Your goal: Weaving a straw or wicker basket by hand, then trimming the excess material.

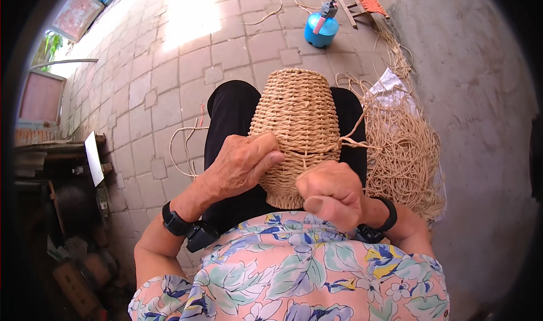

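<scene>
1. Fingers of the left hand (240,159) are curled closed against the left side of the woven basket (294,106), thumb laid over the weave; their tips are hidden.

2. Fingers of the right hand (334,193) are folded into a fist over the basket's near right part, thumb pointing leftward. Whether a strand is pinched inside cannot be told.

3. Between the thighs, in black trousers (229,111), sits the basket. Its long axis runs outward from the belly, and both ends are narrower than the middle; how steeply it tilts is hard to judge.

4. One relation matters most: a dark slit (294,153) in the weave crosses that long axis. It begins just beside the left thumb, to its right, and lies beyond the right fist, farther from the belly. By appearance, the left thumb is nearer to it.

5. Off the basket's right side comes a twisted strand (362,144), reaching toward the tangled cord heap (404,157). Of the two, the right hand is closer to this strand.

6. No brand, label or writing is readable. A blue spray bottle (321,29) on the paved floor (164,111) shows no legible lettering, nor does the white sack (387,86) by the cord. Both dark wristbands (390,213) are too small to read.
</scene>
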Motion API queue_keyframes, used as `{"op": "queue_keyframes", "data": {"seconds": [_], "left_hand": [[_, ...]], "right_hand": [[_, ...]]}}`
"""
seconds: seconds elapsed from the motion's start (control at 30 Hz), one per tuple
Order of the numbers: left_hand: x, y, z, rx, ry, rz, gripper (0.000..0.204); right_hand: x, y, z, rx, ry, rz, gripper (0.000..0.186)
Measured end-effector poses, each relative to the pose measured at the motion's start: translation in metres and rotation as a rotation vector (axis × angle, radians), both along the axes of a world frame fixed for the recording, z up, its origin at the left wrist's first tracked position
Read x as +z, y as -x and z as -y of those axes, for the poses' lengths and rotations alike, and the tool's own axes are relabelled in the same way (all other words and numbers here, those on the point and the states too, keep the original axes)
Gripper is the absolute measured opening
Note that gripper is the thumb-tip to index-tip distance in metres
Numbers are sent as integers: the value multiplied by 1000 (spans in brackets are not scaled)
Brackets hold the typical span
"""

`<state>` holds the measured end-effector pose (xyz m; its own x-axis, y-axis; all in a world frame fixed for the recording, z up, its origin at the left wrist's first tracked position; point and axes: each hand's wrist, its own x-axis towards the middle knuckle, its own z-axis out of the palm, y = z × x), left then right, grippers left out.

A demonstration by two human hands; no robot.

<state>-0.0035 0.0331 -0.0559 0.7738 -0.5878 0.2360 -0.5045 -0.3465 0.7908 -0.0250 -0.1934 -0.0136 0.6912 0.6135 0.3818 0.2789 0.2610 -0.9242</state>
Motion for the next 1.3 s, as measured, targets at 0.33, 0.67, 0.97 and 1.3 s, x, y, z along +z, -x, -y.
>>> {"op": "queue_keyframes", "data": {"seconds": [0.33,0.67,0.97,1.3], "left_hand": [[-4,5,-1,26,123,-10,32],[-13,9,4,22,157,107,27],[-16,13,5,78,91,205,28],[1,25,-10,296,264,81,32]], "right_hand": [[-17,-9,33,-259,71,-200,31],[-33,-5,36,-234,-184,-431,32],[51,16,21,-648,440,486,25],[-8,-1,-9,-494,572,156,19]]}}
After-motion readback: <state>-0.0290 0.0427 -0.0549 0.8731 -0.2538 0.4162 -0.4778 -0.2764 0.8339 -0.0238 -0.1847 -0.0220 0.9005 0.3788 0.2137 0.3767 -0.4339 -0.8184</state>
